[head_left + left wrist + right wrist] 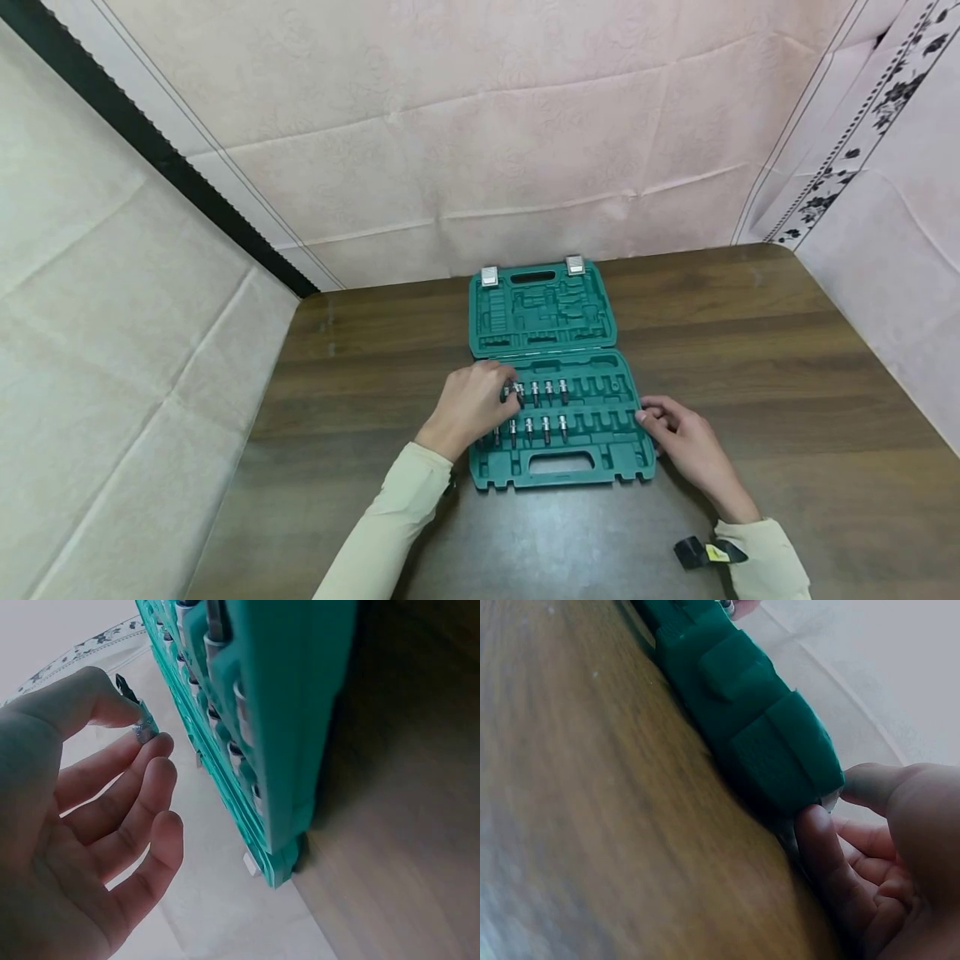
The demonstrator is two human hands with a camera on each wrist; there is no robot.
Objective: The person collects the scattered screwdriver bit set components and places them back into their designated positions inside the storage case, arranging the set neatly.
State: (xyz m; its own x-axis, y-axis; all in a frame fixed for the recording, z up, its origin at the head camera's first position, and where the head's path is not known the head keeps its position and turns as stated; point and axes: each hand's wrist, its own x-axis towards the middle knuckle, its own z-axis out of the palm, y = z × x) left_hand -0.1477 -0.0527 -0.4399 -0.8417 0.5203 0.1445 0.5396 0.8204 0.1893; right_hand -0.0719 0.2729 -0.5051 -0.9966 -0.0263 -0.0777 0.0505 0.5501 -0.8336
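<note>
A green plastic tool case [626, 458] lies unfolded on the table, its lid [543, 337] laid back toward the wall. Two rows of metal bit sockets [564, 392] sit in the moulded slots of the near half. Over the left part of that half, my left hand [468, 406] pinches a bit socket [145, 726] between thumb and forefinger. Its dark cross-shaped tip points up past the thumb in the left wrist view. My right hand [686, 443] grips the case's right edge, thumb at the rim and fingers along the side wall.
The brown wooden table [360, 358] extends around the case on both sides. Pale cloth [525, 167] hangs behind the table's far edge, with more at both sides. Two silvery latches [490, 277] stand on the lid's far edge.
</note>
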